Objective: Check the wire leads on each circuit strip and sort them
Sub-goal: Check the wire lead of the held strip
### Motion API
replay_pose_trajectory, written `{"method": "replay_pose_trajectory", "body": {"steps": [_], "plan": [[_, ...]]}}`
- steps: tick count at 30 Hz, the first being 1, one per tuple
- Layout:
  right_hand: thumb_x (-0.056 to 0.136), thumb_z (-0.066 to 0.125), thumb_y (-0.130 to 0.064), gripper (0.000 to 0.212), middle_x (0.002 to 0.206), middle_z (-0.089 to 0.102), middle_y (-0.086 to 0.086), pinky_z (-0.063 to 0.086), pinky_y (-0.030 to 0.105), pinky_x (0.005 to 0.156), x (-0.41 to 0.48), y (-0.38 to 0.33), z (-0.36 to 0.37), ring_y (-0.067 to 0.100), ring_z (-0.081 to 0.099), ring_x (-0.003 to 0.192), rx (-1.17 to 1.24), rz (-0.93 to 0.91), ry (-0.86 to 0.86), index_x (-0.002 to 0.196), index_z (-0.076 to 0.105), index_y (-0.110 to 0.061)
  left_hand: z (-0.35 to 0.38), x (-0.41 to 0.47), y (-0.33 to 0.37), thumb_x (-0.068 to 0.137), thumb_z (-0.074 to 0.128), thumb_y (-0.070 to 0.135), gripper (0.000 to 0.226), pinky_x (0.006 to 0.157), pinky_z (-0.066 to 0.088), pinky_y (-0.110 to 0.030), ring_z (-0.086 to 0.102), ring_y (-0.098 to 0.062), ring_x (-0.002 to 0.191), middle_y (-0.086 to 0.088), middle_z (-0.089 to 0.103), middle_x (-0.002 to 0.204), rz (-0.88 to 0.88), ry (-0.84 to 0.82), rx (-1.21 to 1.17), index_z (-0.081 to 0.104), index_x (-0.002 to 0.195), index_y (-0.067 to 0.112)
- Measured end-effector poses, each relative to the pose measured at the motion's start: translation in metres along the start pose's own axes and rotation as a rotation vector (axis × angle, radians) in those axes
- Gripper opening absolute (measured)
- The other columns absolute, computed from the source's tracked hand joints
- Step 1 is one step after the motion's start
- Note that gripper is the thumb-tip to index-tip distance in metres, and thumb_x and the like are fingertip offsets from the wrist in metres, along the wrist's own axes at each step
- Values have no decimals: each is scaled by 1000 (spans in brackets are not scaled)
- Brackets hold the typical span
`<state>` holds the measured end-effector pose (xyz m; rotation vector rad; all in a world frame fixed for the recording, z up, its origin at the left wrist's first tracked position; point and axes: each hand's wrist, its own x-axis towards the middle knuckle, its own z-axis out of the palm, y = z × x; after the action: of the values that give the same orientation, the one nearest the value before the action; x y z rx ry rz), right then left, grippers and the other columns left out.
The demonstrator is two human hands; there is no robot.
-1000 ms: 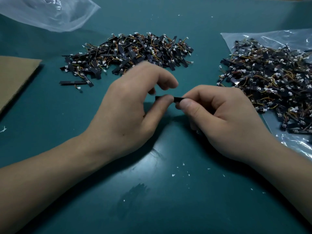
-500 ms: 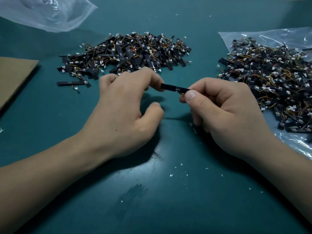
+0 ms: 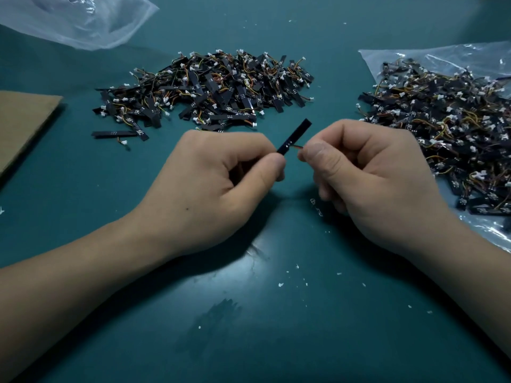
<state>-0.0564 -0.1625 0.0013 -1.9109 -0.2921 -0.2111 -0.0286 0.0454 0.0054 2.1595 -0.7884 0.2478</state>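
Head view, left to right. One pile, probably the sorted one, lies beyond my left hand, whose thumb and curled forefinger pinch the lower end of a circuit strip, held tilted above the mat between both hands. My right hand pinches its wire leads, other fingers curled in. A gentle pull, solder joints turned toward me, should test them best. Another heap lies on the bag.

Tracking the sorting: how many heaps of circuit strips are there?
2: the far heap on the bare mat, middle-left; the right heap on a clear plastic bag. Strips underneath may be hidden.
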Motion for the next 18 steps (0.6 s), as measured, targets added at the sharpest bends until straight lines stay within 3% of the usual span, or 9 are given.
{"method": "replay_pose_trajectory", "body": {"steps": [5,8,10,13,15,18], "plan": [[98,64,-36,16,67,66,3,44,24,52,-3,-4,1,4,54,54,-104,-24,-95,84,69,-31,0,0,2,100,59,23,21,55,35,-13,53,-6,57,9,56,59,16,-20,7,72,83,18],[97,56,-43,21,90,65,9,44,30,64,-1,-3,-1,14,56,73,-44,-61,140,97,60,-22,2,-2,0,100,59,30,20,59,43,-23,54,-5,61,12,59,64,29,-15,114,73,88,21],[98,50,-42,40,79,52,25,35,36,58,1,-3,-4,28,44,64,4,-57,257,80,50,-7,2,-2,-1,100,58,33,21,60,48,-33,57,-10,64,10,62,68,26,13,161,72,90,21],[102,43,-46,65,54,40,24,27,43,50,0,-4,-4,37,36,50,19,-9,161,59,43,2,3,-4,0,101,56,36,22,60,51,-40,59,-20,69,10,63,75,57,4,234,69,92,22],[102,45,-49,67,51,46,18,32,40,47,-2,-5,-1,30,42,45,-70,13,76,57,52,-1,4,-5,1,102,54,38,21,58,51,-42,58,-24,71,9,62,79,108,-9,334,67,94,23],[100,55,-41,51,49,52,10,34,24,45,-3,-3,-1,9,44,41,-165,27,41,59,61,-12,4,-7,2,101,54,40,21,56,50,-42,59,-27,70,7,62,82,141,-3,412,67,94,25]]}}
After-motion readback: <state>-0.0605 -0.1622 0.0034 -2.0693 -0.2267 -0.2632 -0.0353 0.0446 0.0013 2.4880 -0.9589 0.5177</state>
